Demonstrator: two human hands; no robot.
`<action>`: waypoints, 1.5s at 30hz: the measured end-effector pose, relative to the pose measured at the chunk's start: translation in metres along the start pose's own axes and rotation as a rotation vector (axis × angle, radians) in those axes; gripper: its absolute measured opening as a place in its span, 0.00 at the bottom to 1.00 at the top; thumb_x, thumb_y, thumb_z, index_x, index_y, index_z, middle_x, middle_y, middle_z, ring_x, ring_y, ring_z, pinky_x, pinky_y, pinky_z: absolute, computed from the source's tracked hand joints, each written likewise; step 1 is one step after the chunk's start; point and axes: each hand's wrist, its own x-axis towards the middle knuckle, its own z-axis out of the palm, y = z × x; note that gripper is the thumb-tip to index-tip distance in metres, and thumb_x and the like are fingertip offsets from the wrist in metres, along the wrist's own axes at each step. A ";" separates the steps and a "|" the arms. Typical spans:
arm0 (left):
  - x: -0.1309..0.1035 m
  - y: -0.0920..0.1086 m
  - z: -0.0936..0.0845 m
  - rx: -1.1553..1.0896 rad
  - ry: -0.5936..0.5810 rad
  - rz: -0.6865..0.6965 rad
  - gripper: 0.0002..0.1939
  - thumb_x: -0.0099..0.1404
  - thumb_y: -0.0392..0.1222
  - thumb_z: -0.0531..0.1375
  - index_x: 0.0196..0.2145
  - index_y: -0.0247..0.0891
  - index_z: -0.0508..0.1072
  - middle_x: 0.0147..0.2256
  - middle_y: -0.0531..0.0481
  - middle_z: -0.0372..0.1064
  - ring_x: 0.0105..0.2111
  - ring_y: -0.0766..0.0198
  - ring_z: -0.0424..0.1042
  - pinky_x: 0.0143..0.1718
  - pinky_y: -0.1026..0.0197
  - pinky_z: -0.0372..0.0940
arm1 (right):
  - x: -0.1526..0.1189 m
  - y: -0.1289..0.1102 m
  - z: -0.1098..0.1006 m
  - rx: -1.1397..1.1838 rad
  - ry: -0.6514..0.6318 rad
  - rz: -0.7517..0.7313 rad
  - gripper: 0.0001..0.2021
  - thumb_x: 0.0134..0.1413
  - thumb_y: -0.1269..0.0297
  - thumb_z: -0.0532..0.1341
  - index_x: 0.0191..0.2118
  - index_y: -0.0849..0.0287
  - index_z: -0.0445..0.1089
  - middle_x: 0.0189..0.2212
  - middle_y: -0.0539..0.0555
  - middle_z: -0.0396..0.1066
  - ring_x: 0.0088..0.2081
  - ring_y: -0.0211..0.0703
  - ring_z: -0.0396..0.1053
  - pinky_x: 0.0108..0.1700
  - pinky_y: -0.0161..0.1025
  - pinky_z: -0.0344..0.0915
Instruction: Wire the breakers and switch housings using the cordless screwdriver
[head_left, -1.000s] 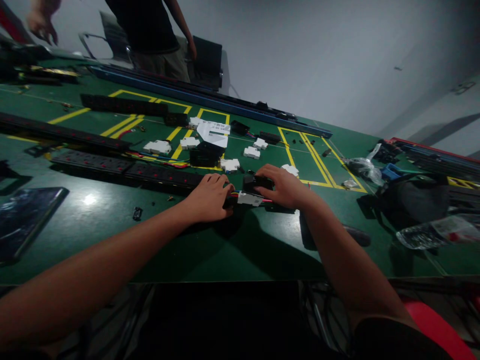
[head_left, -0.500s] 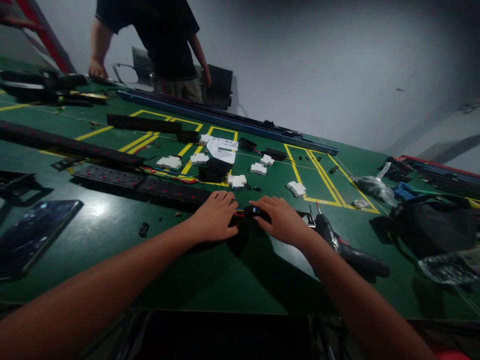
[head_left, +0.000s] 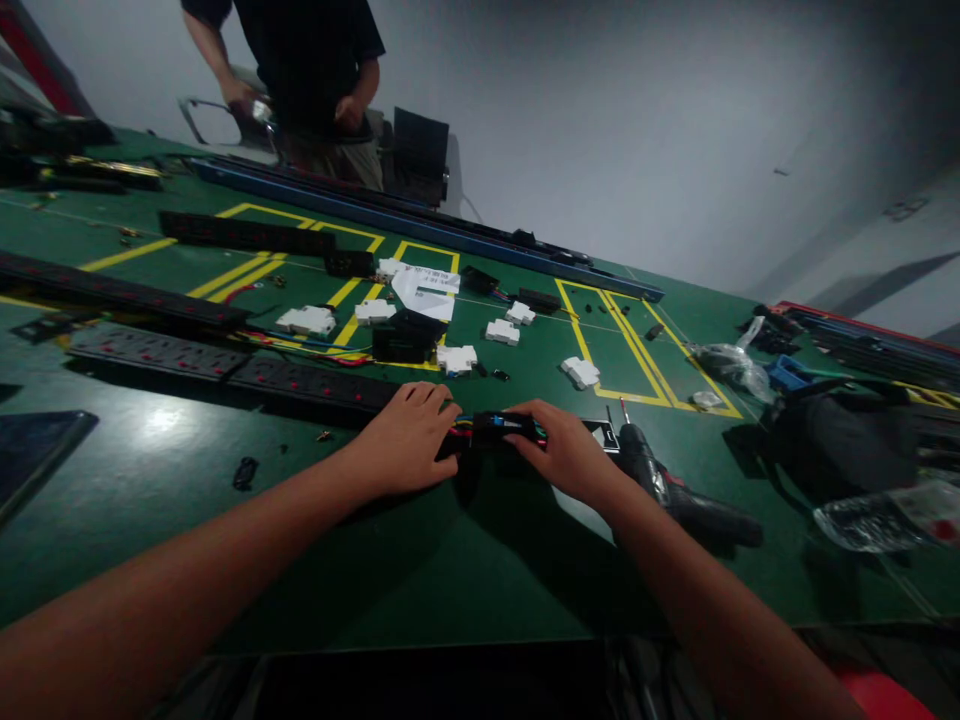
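Observation:
My left hand (head_left: 409, 435) is closed over the right end of a long black socket strip (head_left: 307, 385) with red marks. Coloured wires (head_left: 463, 428) come out beside its fingertips and run into a small black module (head_left: 491, 425). The fingers and thumb of my right hand (head_left: 562, 440) grip that module's right part, where more wires show. Under and beyond my right hand lies a flat piece with a silver end (head_left: 602, 434). A black power drill (head_left: 675, 490) rests just to the right.
Several white breakers (head_left: 456, 358), a paper sheet (head_left: 424, 290) and more black strips (head_left: 247, 235) lie beyond my hands. A long blue rail (head_left: 420, 225) crosses the far side. A person (head_left: 307, 80) stands behind it. Right: black bag (head_left: 840, 430), plastic bottle (head_left: 885, 515).
My right hand has shifted slightly off the module, baring more of it. The view has turned a little to the right. The person has raised both hands from their earlier positions.

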 end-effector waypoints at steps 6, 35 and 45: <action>0.000 0.000 0.000 -0.005 -0.003 0.001 0.29 0.65 0.57 0.60 0.57 0.37 0.73 0.54 0.36 0.67 0.57 0.38 0.63 0.61 0.39 0.56 | -0.004 0.007 0.015 -0.001 0.037 0.011 0.14 0.68 0.60 0.63 0.56 0.52 0.70 0.51 0.52 0.76 0.52 0.46 0.74 0.56 0.46 0.70; 0.011 0.014 0.018 -0.094 0.066 0.149 0.45 0.62 0.36 0.70 0.70 0.37 0.54 0.56 0.39 0.67 0.49 0.48 0.71 0.51 0.49 0.68 | 0.089 0.069 -0.053 -0.171 -0.225 0.060 0.13 0.70 0.58 0.59 0.48 0.54 0.81 0.49 0.58 0.80 0.47 0.53 0.76 0.53 0.50 0.71; 0.011 0.013 0.015 -0.052 0.050 0.185 0.43 0.65 0.36 0.67 0.72 0.50 0.53 0.56 0.40 0.66 0.48 0.50 0.72 0.47 0.50 0.70 | 0.140 0.098 0.009 -0.135 -0.145 -0.005 0.22 0.60 0.51 0.70 0.55 0.57 0.78 0.51 0.60 0.78 0.47 0.49 0.76 0.52 0.46 0.73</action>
